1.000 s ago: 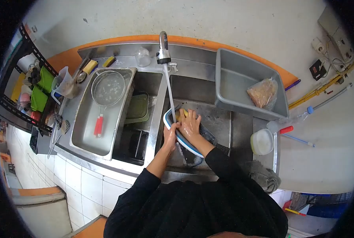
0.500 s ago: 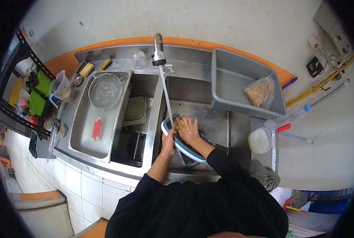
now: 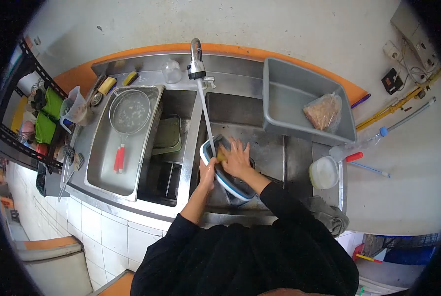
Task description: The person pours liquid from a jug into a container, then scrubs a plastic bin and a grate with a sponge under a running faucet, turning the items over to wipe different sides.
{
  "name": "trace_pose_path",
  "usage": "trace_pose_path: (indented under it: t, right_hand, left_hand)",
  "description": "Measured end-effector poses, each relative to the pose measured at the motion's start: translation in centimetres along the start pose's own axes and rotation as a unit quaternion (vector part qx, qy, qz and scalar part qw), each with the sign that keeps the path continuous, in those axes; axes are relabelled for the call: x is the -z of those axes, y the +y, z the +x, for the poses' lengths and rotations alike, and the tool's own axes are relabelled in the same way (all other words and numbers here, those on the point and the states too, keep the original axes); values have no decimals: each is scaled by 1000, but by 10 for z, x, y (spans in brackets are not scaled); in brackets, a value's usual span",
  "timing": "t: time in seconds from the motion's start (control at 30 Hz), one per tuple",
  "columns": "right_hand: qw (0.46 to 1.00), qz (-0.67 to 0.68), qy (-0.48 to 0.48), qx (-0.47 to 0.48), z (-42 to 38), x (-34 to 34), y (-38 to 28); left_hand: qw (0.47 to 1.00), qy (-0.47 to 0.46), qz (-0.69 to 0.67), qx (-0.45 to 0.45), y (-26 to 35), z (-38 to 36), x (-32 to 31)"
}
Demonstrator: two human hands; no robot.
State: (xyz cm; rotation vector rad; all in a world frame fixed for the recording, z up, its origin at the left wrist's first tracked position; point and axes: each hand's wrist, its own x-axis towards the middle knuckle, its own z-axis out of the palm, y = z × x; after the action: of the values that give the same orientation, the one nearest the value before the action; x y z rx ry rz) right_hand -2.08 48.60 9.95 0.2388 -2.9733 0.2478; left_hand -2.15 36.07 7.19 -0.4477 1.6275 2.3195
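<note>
White plastic container w/ blue-lined rim (image 3: 232, 191) is in the RH sink basin (image 3: 272, 143), looks tipped, under the running faucet (image 3: 196, 68); water stream (image 3: 206, 116) lands inside its near-faucet end, prob. why it's held at that spot & angle; left hand (image 3: 207, 174) is curled round the rim on the outer side, thumb up by the edge, a firm-looking grasp that prob. steadies it vs. the other hand's push; right hand (image 3: 237, 160) is palm-down over the inside, fingers splayed, not clenched, w/ a yellow sponge (image 3: 221, 154) at its thumb side, touching; can't tell if it's actually gripped or just pressed, b/c the palm hides most of it.

To the left, strainer (image 3: 130, 112) w/ red handles lies in a deep steel pan (image 3: 99, 165), prob. parked there to keep drips off the counter; on the right, grey plastic tub (image 3: 306, 134) sits up at the sink's back corner w/ a clear food bag (image 3: 324, 112) inside, prob. out of the splash.
</note>
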Motion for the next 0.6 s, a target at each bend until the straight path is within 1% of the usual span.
trace_pose_path:
  t: [0.07,0.1,0.13,0.17,0.2,0.27,0.3,0.33,0.37,0.43,0.47,0.5,0.57,0.6]
  right_hand:
    - [996,12,-84,-24,5,4,0]
    - [996,10,-83,-23,7,4,-1]
    - [995,18,-94,-31,7,1,-3]
    - [993,26,-105,-39,6,-1,-4]
    - [993,26,-106,-38,4,-3,-3]
    - [995,33,-92,-3,-4,-2,-2]
    - [995,32,-93,-3,-10,-3,-2]
    - [997,23,-69,25,-17,-3,-2]
    - [997,14,-45,54,-21,-3,-1]
    - [997,2,-57,52,-22,3,-3]
    - [997,-10,-66,46,-22,9,-4]
    - [997,-11,-65,43,-19,9,-2]
    - [998,10,-34,47,-13,7,-1]
    - [998,10,-34,46,-9,6,-1]
  left_hand:
    - [1000,2,18,20,-2,2,6]
    - [999,4,32,35,-1,5,7]
    - [1000,-8,-13,12,-2,3,6]
    - [1000,-7,-14,10,-3,3,5]
    - [1000,9,-4,11,-4,2,4]
    - [1000,26,7,15,-1,-2,6]
    - [998,41,5,50,3,-1,10]
    - [995,56,2,86,3,0,13]
    - [995,58,0,86,0,2,13]
    - [995,36,-57,72,-4,2,10]
    - [996,59,-3,69,-5,0,8]
    - [996,56,-2,69,-5,-1,4]
    - [999,42,23,7,-5,-5,0]
    - [999,21,30,-29,-7,-3,1]
